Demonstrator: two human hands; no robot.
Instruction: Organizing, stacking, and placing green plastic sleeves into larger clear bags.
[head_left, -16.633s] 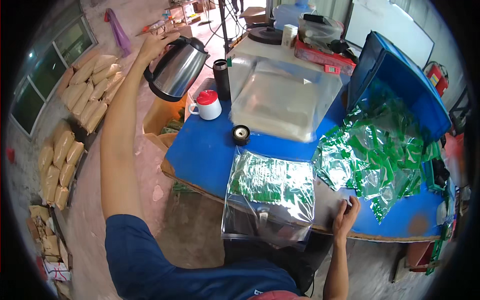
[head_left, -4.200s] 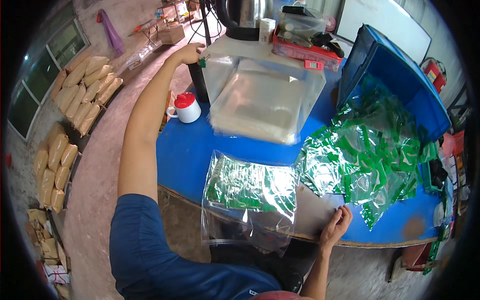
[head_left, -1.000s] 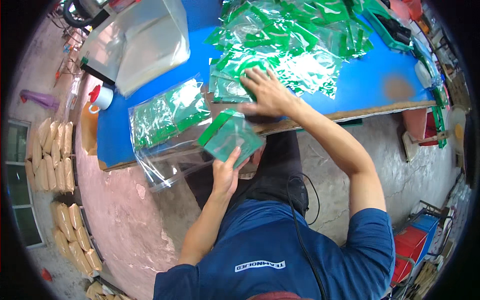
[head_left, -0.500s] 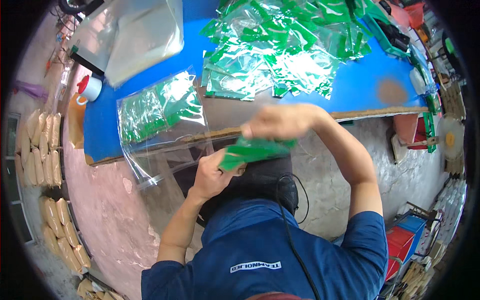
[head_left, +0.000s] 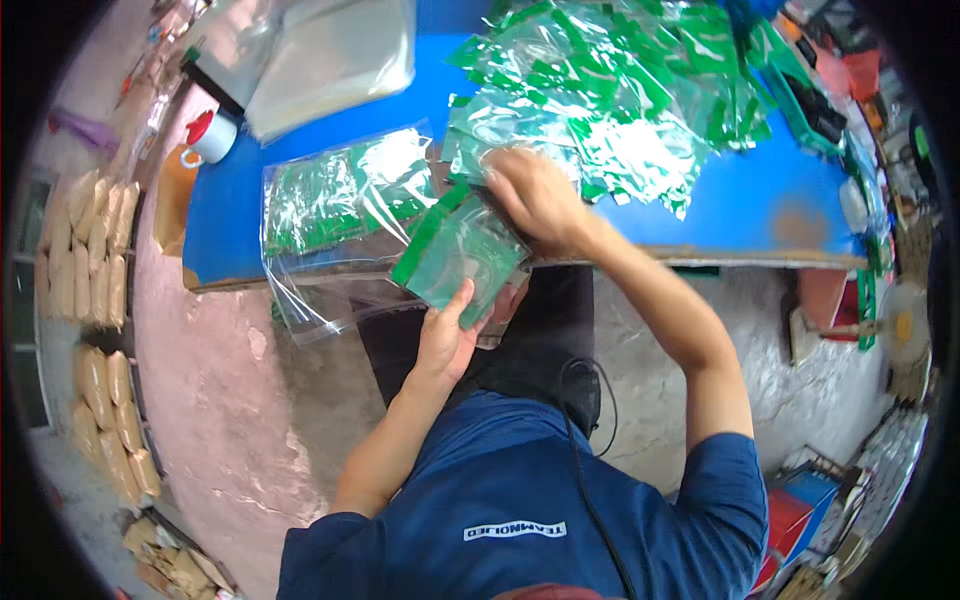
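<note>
Your left hand (head_left: 445, 343) clasps green-banded plastic (head_left: 468, 262); your right hand (head_left: 540, 203) half-curls by the packet heap (head_left: 610, 85), its hold unclear.

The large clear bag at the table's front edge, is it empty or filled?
Partly filled: the clear bag shows green packets through its film, while its end past the table edge looks empty.

On the table (head_left: 740, 215), a cup (head_left: 214, 138) stands near the left end, a stack of bags (head_left: 335, 65) to its right. A packed bag (head_left: 345, 190) overhangs the front edge, left of a heap of packets (head_left: 640, 160), with a tray (head_left: 790, 110) right of the heap. Before the table, a bundle (head_left: 460, 255) lies in the left hand (head_left: 448, 335), the right hand (head_left: 540, 200) just behind it. Sacks (head_left: 95, 255) lie farther left.
</note>
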